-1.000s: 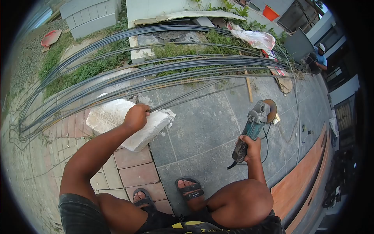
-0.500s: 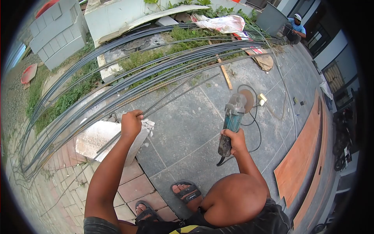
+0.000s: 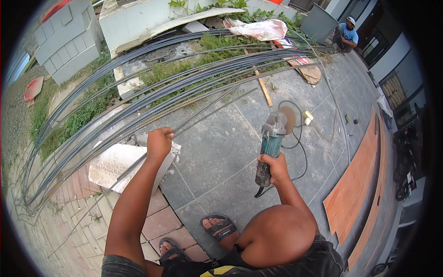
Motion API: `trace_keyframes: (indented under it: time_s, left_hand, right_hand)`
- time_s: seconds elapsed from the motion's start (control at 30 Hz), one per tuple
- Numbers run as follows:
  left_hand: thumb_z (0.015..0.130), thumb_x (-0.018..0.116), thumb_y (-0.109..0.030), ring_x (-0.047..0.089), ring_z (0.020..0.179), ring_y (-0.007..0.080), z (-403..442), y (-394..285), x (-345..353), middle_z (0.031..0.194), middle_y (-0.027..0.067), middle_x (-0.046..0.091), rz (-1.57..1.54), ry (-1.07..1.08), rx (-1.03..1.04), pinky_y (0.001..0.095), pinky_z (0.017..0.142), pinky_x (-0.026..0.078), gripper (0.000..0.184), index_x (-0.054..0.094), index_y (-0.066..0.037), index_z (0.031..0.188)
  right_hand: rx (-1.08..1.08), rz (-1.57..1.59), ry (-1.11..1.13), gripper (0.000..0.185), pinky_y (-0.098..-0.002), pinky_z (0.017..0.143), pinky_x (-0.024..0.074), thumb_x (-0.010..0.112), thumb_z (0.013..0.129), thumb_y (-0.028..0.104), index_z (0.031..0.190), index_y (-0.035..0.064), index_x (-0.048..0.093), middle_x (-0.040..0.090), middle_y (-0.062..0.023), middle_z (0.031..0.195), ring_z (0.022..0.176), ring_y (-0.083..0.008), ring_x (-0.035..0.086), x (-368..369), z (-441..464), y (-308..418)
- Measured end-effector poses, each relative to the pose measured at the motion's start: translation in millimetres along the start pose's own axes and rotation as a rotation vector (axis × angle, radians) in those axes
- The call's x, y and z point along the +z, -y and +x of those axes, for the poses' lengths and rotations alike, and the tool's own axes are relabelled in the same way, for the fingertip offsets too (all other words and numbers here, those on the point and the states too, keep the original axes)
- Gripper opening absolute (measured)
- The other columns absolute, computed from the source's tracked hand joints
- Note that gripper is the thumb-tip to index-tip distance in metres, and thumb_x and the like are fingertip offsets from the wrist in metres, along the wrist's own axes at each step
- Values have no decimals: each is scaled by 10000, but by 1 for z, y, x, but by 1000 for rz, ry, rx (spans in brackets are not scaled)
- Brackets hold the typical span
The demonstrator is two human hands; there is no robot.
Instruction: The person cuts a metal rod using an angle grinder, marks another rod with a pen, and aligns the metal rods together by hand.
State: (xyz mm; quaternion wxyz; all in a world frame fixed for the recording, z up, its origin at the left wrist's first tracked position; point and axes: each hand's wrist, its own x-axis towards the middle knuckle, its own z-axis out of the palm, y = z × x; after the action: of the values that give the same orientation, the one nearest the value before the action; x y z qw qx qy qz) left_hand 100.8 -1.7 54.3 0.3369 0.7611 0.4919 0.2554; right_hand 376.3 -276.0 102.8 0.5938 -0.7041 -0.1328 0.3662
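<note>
My left hand [image 3: 159,143] is closed around thin steel rods [image 3: 217,112], which run slantwise over a broken white concrete block [image 3: 117,161] and out above the grey tiles. In my right hand [image 3: 275,167] is a teal and grey angle grinder [image 3: 271,144], gripped by its body. Its brown disc [image 3: 287,119] points away from me, to the right of the rods and apart from them. The grinder's black cord [image 3: 303,159] loops over the floor beside it. Whether the disc is spinning cannot be made out.
A long bundle of steel bars [image 3: 184,78] curves across the left and back over weeds. A wooden strip [image 3: 264,90] lies on the tiles. Brown boards [image 3: 353,184] lie along the right. A person [image 3: 347,34] crouches at the far right. My sandalled feet [image 3: 221,226] are below.
My left hand has shifted slightly up and to the right along with its forearm. My right hand and the grinder have moved a little to the left.
</note>
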Motion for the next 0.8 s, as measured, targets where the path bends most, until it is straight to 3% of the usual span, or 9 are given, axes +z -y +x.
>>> trace_keyframes:
  time_s: [0.23,0.5,0.8]
  left_hand:
    - [844,733,-53,742,843,290,-1,-3,2,939,203,740,47,-27,16,359,765,564,197,747,-6,1035]
    - [840,725,-132,702,882,370,-1,-12,10,924,184,725,200,-65,-85,456,787,558,158,770,-105,989]
    - [830,582,-32,705,899,407,5,-22,-8,928,236,714,195,-65,-94,477,787,578,175,753,-29,868]
  right_hand:
    - [-4,-60,-20,260,-335,579,492,768,705,77,898,-26,627,633,-69,765,618,-164,606,-3,-1,-6]
    - [-56,-117,-15,155,-349,536,523,677,759,86,847,-27,618,637,-108,717,560,-225,637,-9,4,-13]
    - [-21,-305,-88,203,-362,520,490,717,714,65,852,-17,594,609,-101,683,537,-222,605,-33,-1,-25]
